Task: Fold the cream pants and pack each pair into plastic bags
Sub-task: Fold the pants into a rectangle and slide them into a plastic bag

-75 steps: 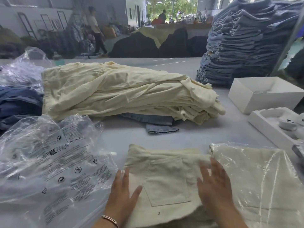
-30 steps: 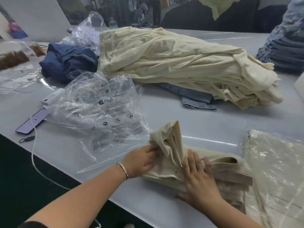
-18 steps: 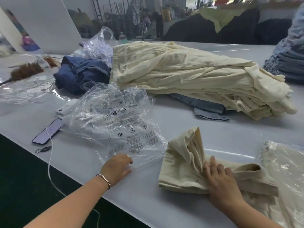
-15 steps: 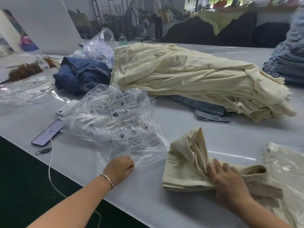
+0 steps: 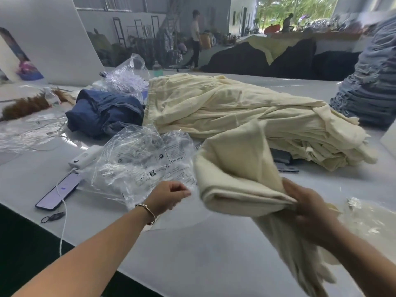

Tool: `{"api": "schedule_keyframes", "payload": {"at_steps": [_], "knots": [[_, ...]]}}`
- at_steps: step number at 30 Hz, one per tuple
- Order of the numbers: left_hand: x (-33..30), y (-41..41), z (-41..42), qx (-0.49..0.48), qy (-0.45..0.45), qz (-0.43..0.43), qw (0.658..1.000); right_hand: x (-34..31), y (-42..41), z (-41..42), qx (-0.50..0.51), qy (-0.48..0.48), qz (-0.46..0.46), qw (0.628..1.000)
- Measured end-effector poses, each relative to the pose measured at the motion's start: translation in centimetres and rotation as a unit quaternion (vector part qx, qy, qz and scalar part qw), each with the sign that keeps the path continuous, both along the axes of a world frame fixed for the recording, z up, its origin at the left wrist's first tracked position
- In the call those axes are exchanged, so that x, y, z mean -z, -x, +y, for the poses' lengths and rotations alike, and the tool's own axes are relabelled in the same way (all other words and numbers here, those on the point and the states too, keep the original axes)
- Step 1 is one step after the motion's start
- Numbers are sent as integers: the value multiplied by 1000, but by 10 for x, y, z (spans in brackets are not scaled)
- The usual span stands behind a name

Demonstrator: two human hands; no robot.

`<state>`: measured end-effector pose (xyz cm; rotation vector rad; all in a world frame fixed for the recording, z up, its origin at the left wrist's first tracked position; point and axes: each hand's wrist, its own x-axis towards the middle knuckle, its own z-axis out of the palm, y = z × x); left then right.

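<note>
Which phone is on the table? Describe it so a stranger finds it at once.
Start at the big cream pants pile in the middle of the grey table, then move to the near left edge. The phone lies flat there, just left of the clear plastic bags. It alone is a dark slab with a lit screen and a white cable attached.

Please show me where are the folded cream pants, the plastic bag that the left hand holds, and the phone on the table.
folded cream pants [image 5: 235, 168]: head view, on the upper folded layer.
plastic bag [image 5: 145, 161]: head view, on its printed middle.
phone [image 5: 59, 192]: head view, on its screen.
</note>
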<state>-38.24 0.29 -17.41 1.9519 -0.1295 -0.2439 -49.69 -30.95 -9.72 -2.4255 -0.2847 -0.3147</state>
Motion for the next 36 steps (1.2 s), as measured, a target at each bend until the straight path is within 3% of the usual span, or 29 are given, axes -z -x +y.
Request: {"api": "schedule_keyframes", "payload": {"at_steps": [6,9,12,15,17,19,21,25,31,36], "knots": [[-33,-14,2,-78,119,30,989,36,1,41,-83,164,76,980],[-47,-8,-6,-61,66,-37,995,54,1,45,-77,220,74,970],[-52,9,-29,17,36,-103,994,60,-2,53,-70,264,67,960],[-47,24,-43,82,-55,-220,971,56,-7,57,-49,263,67,961],[-46,24,-42,68,-102,-274,954,53,-8,54,-53,273,51,959],[-49,17,-38,6,-116,-280,953,51,-7,52,-75,288,29,954],[-55,13,-38,8,-98,-277,956,52,-7,51,-86,300,30,950],[-53,25,-45,168,-130,-280,936,55,-18,45,13,244,101,964],[-53,20,-33,113,-182,-251,944,59,-34,35,129,140,174,966],[-58,52,-77,213,-138,-239,937,58,-44,41,172,43,149,973]]}}
